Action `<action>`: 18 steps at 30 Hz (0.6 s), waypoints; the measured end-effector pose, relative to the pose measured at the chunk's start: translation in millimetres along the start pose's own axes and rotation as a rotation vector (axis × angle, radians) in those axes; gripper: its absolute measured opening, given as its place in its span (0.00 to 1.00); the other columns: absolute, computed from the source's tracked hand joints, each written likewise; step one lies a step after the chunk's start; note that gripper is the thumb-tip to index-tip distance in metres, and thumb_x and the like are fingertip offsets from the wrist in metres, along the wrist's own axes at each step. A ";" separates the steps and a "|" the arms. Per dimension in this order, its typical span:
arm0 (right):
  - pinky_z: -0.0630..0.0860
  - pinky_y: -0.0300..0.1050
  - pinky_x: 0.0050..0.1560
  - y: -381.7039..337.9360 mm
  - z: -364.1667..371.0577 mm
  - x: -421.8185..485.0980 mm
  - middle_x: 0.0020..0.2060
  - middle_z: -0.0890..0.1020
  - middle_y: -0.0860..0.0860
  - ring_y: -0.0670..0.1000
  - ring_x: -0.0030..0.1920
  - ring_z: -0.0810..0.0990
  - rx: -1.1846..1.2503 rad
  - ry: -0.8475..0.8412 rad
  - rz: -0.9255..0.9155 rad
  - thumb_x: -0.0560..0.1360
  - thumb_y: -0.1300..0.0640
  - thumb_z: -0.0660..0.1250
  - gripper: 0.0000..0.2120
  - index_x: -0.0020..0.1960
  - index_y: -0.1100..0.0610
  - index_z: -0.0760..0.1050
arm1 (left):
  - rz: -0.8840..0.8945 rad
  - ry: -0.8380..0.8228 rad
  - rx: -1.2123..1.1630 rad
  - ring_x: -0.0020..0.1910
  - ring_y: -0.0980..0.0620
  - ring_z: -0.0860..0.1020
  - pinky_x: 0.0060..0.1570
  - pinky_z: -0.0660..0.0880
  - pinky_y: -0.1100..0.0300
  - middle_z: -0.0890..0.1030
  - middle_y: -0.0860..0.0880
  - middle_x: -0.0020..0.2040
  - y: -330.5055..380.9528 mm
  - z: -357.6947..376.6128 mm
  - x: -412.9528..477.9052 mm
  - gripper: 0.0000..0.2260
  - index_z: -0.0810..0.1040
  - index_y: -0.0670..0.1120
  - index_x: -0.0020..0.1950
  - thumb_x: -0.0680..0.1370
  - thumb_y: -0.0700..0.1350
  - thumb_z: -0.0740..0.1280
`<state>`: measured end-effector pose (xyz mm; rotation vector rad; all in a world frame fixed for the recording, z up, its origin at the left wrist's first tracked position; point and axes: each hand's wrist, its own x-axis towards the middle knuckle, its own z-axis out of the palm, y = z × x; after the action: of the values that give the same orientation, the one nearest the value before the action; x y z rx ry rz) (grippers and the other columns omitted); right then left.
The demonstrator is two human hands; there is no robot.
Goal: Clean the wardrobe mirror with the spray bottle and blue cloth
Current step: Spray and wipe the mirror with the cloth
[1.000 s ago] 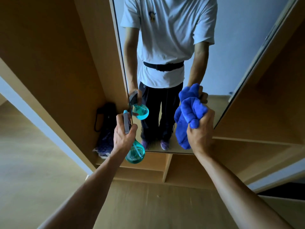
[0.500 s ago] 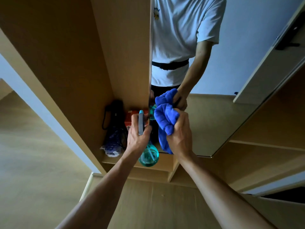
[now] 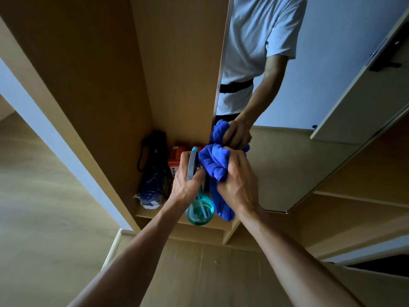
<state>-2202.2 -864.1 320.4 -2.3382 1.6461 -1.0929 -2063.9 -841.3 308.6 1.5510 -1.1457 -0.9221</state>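
Left grip: left hand [image 3: 187, 185] is wrapped round the neck of the bottle [image 3: 199, 211], thumb on the near side, and the grey-blue spray head stands up out of the fist.
Right grip: right hand [image 3: 237, 185] is clenched on the bunched cloth [image 3: 215, 161], with the back of the hand toward me.
Bottle: teal and see-through, with a dip tube showing inside. Its round belly hangs below the left hand, held in the air in front of the shelf [image 3: 218, 226] near the mirror's lower left corner.
Cloth: blue and wadded. The upper wad sits at the left edge of the mirror [image 3: 309, 165], low down, where it meets its own reflection. A tail hangs below the right hand, just beside the bottle's belly.
Hands: side by side, with the spray head just beside the wad.
Nozzle: I can't tell which way it points.
Mirror: a tall panel with a thin metal rim, fixed to the wardrobe [image 3: 181, 63]. It reflects a white T-shirt, a black belt, and an arm and hand on the cloth.
Shelf: a black bundle [image 3: 155, 149] with a strap stands at the back left corner, and an orange box [image 3: 174, 157] is beside it. A crumpled bag [image 3: 147, 197] lies near the front edge.
Floor [image 3: 44, 196]: pale wood.
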 end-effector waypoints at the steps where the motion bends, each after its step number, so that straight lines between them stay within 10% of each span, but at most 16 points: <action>1: 0.67 0.40 0.37 -0.3 -1.4 0.5 0.52 0.77 0.50 0.54 0.51 0.77 -0.020 0.002 -0.007 0.72 0.48 0.61 0.22 0.64 0.54 0.74 | 0.003 0.002 -0.005 0.42 0.47 0.75 0.47 0.76 0.39 0.77 0.48 0.43 -1.4 0.5 0.9 0.14 0.69 0.50 0.56 0.71 0.50 0.63; 18: 0.65 0.41 0.28 12.6 -11.3 1.3 0.50 0.74 0.54 0.54 0.48 0.74 -0.383 -0.033 -0.319 0.67 0.54 0.75 0.24 0.61 0.54 0.75 | 0.013 0.049 -0.156 0.41 0.48 0.75 0.44 0.74 0.47 0.77 0.48 0.43 -44.1 16.1 8.5 0.16 0.74 0.52 0.55 0.68 0.46 0.65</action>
<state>-2218.6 -866.8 323.8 -2.9242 1.6307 -0.8293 -2066.3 -849.4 261.7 1.4305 -1.0237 -0.9372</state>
